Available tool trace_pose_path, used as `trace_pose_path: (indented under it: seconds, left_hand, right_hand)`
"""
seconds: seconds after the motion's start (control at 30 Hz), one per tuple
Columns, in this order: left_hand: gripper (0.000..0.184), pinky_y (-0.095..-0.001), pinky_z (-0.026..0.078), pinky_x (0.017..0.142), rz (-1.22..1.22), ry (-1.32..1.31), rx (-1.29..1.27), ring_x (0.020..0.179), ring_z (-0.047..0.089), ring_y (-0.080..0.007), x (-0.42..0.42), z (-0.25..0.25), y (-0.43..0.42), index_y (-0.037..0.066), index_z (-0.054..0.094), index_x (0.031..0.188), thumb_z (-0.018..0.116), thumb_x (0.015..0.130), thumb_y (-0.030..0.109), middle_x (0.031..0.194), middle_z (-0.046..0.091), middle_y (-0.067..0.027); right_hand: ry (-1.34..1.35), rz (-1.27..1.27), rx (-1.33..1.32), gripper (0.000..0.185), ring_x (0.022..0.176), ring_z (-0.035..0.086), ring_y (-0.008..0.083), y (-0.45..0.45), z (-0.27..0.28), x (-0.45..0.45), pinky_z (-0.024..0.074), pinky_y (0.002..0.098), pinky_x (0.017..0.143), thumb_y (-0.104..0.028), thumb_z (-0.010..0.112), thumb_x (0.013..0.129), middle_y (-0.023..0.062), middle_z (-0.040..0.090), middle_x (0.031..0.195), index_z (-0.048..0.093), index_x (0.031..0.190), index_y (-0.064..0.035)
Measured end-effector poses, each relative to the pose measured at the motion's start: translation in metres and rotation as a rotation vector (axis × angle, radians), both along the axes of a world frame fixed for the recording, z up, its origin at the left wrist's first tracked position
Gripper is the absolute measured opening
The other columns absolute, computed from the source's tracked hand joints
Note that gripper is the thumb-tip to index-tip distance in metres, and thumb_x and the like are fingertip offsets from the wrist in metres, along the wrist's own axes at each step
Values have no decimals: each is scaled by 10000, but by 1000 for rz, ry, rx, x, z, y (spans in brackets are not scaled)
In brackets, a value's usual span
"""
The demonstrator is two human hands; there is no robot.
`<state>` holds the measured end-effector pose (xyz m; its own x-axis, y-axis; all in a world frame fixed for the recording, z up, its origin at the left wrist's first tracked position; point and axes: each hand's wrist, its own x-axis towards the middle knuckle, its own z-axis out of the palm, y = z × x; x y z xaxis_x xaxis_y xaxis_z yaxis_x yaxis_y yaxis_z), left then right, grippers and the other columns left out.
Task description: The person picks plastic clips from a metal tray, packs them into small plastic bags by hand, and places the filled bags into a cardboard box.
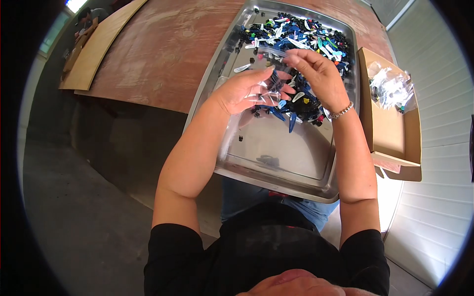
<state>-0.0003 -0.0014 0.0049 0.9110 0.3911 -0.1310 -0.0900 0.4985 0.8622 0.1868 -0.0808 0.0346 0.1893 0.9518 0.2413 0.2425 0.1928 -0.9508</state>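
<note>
My left hand (243, 92) supports a clear plastic bag (273, 89) with its fingers curled around it; small dark pieces show through the film. With thumb and fingers pinched together, my right hand (318, 76) grips the bag's upper edge. Both hands are above a metal tray (269, 178). In the tray lies a heap of small hair clips (296, 34), mostly black, mixed with blue and white snap clips and a few coloured ones. A single black claw clip (240, 138) lies apart, near the tray's left side.
On the right stands an open cardboard box (390, 133) with filled clear bags (392, 86) in it. The tray rests on a worn reddish wooden table (163, 54). At the far left, another person (89, 19) is near a wooden board (101, 49).
</note>
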Motion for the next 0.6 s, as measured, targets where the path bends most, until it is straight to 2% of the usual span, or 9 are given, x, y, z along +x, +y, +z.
trace_pose_path:
  seconds: [0.07,0.1,0.23,0.43,0.5,0.6]
  left_hand:
    - [578,-347,493,820,-34,18,-1,1020,601,-238,1,-3,0,-15,487,1274,479,932,451,1172,584,-227]
    - [579,-346,487,813,-40,16,0,1013,600,-232,1,-3,0,-16,490,1271,483,930,451,1175,583,-228]
    - [588,-347,486,814,-64,-18,-9,1002,607,-231,1,-4,0,-13,486,1278,486,927,459,1174,583,-232]
    - [565,-340,506,821,-63,-12,3,1003,621,-253,1,2,-2,5,498,1253,511,918,460,1165,589,-227]
    - [468,-324,485,819,-75,5,-46,976,626,-208,2,0,0,67,570,1167,578,892,446,1093,643,-140]
    - [445,-322,483,820,-13,70,-62,974,619,-197,2,-1,-1,65,568,1163,613,880,405,1076,645,-124]
  right_hand:
    - [158,108,-67,230,848,628,116,-3,4,-5,493,240,787,-142,594,919,76,655,993,617,1085,16]
    - [162,122,-97,177,835,624,108,-3,3,-4,488,228,775,-121,595,915,59,662,935,633,1029,9]
    - [87,130,-94,138,811,617,95,-2,1,-2,484,223,752,-112,598,912,40,664,870,637,968,8]
    - [13,-4,-18,113,730,574,63,-2,-1,1,462,208,687,-107,612,902,17,654,811,643,903,1]
    - [90,-10,29,125,707,550,55,-2,0,2,444,200,672,-124,620,900,0,645,793,645,900,-2]
    - [1,-112,1,142,671,538,49,-4,9,14,434,201,631,-141,638,886,-9,634,742,648,880,0]
